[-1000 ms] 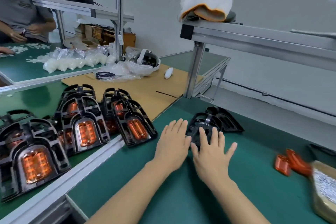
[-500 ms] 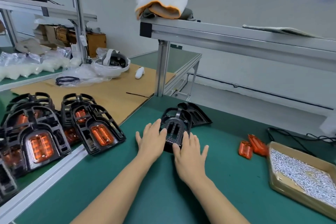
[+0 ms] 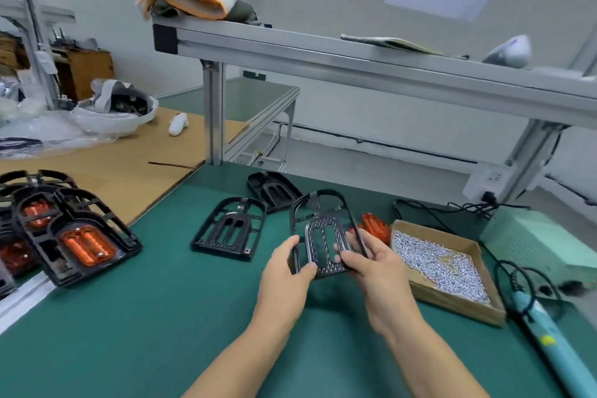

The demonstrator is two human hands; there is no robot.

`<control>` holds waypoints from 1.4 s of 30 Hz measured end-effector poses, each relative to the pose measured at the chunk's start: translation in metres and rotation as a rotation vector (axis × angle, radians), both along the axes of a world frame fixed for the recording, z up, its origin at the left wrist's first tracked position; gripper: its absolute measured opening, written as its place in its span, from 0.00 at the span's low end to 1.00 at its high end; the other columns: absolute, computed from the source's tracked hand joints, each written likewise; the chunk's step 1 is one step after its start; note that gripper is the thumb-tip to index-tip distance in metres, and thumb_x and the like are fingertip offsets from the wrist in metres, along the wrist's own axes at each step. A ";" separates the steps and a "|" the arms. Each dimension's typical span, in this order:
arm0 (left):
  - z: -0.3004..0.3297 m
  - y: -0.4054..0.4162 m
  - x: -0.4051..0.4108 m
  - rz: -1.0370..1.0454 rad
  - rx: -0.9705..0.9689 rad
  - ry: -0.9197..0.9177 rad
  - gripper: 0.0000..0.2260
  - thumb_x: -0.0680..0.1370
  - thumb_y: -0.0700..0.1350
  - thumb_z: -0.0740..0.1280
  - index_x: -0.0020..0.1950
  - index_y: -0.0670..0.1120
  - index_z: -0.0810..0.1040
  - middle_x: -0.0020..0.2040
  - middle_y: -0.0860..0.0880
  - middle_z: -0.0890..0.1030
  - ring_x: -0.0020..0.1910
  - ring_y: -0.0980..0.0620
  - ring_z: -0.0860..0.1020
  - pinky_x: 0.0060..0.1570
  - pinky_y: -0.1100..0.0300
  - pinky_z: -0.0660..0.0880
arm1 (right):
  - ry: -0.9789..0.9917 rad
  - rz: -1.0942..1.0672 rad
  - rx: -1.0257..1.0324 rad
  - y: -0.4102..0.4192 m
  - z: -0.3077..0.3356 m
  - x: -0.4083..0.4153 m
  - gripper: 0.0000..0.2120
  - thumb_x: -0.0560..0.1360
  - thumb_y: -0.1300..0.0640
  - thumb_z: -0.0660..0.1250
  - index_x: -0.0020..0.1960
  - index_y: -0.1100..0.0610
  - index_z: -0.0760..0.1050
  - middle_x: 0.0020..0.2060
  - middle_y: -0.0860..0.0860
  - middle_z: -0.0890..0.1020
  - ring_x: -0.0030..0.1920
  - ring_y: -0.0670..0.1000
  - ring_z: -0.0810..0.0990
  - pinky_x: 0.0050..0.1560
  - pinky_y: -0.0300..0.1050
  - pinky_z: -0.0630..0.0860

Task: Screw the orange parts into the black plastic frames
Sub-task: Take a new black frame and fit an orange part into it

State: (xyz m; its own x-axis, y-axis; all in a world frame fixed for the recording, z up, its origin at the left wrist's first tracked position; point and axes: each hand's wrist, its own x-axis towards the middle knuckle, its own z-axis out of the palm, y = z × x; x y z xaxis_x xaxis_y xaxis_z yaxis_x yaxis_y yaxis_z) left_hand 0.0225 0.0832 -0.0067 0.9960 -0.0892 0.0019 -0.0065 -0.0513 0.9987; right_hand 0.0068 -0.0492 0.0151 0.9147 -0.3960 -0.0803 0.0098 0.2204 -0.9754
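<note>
A black plastic frame [image 3: 323, 223] is lifted off the green mat and tilted up, held by both hands. My left hand [image 3: 286, 271] grips its lower left edge, and my right hand [image 3: 371, 263] grips its lower right edge with the fingers curled through it. A second empty black frame [image 3: 229, 229] lies flat on the mat to the left, and a third [image 3: 274, 189] lies behind it. Loose orange parts [image 3: 374, 228] lie on the mat behind the held frame, partly hidden by it.
Finished frames with orange parts [image 3: 74, 236] are stacked at the left. A cardboard tray of small screws [image 3: 442, 263] sits right of my hands. A light-blue electric screwdriver [image 3: 546, 342] lies at the right edge, with a pale green box [image 3: 536, 239] and cables behind.
Both hands lay flat on a frame on the mat; now they have lifted one frame and tilted it up. The view has swung right, showing the screw tray and screwdriver.
</note>
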 end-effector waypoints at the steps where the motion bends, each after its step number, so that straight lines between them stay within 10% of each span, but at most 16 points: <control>1: 0.001 -0.007 -0.002 -0.029 -0.006 -0.005 0.23 0.77 0.43 0.67 0.71 0.53 0.68 0.65 0.57 0.73 0.63 0.58 0.71 0.65 0.59 0.66 | -0.016 -0.010 -0.067 -0.008 0.002 -0.006 0.29 0.73 0.75 0.65 0.72 0.61 0.67 0.58 0.51 0.81 0.48 0.42 0.84 0.44 0.35 0.79; 5: 0.016 -0.023 -0.009 -0.160 -0.261 0.073 0.31 0.73 0.56 0.68 0.74 0.53 0.63 0.65 0.59 0.69 0.65 0.61 0.67 0.62 0.62 0.61 | -0.156 -0.013 -0.578 -0.026 0.009 -0.034 0.28 0.73 0.72 0.66 0.70 0.57 0.71 0.59 0.45 0.80 0.58 0.39 0.79 0.64 0.38 0.72; 8: 0.021 -0.022 -0.009 -0.292 -0.507 0.196 0.38 0.67 0.62 0.72 0.73 0.54 0.64 0.67 0.57 0.71 0.67 0.54 0.69 0.68 0.51 0.64 | -0.387 -0.021 -1.109 -0.029 0.003 -0.053 0.26 0.72 0.75 0.65 0.68 0.61 0.73 0.60 0.47 0.80 0.58 0.39 0.77 0.61 0.28 0.68; 12: 0.015 -0.015 -0.002 -0.298 -0.640 0.307 0.25 0.69 0.55 0.71 0.62 0.47 0.72 0.54 0.43 0.80 0.51 0.46 0.79 0.51 0.48 0.76 | -0.487 0.076 -1.650 -0.025 -0.020 -0.072 0.36 0.54 0.78 0.73 0.62 0.64 0.78 0.59 0.56 0.81 0.57 0.52 0.82 0.47 0.40 0.80; 14: 0.007 -0.012 0.002 -0.177 -0.624 0.323 0.20 0.70 0.49 0.71 0.59 0.46 0.72 0.46 0.44 0.80 0.42 0.48 0.80 0.41 0.52 0.77 | -0.521 0.185 -1.683 -0.028 -0.027 -0.076 0.29 0.61 0.70 0.76 0.61 0.61 0.80 0.59 0.53 0.82 0.56 0.50 0.82 0.41 0.40 0.81; 18: -0.005 -0.005 0.008 0.069 -0.491 0.313 0.16 0.78 0.35 0.63 0.65 0.45 0.72 0.45 0.45 0.81 0.33 0.51 0.79 0.34 0.57 0.76 | -0.543 0.329 -1.501 -0.031 -0.019 -0.071 0.19 0.79 0.43 0.62 0.61 0.56 0.78 0.58 0.48 0.80 0.59 0.46 0.77 0.59 0.36 0.73; 29: -0.014 0.006 0.013 0.111 -0.066 0.189 0.12 0.77 0.42 0.66 0.59 0.50 0.77 0.57 0.49 0.77 0.48 0.52 0.78 0.41 0.57 0.75 | 0.254 0.132 -1.631 -0.049 -0.013 0.059 0.17 0.81 0.54 0.59 0.67 0.57 0.71 0.65 0.54 0.72 0.64 0.55 0.69 0.58 0.49 0.72; 42: -0.016 0.007 0.017 0.076 -0.031 0.206 0.08 0.77 0.41 0.64 0.52 0.48 0.80 0.49 0.43 0.81 0.47 0.42 0.80 0.42 0.48 0.81 | 0.256 0.076 -1.801 -0.043 -0.026 0.082 0.12 0.79 0.63 0.61 0.60 0.57 0.76 0.57 0.55 0.76 0.58 0.57 0.73 0.43 0.46 0.69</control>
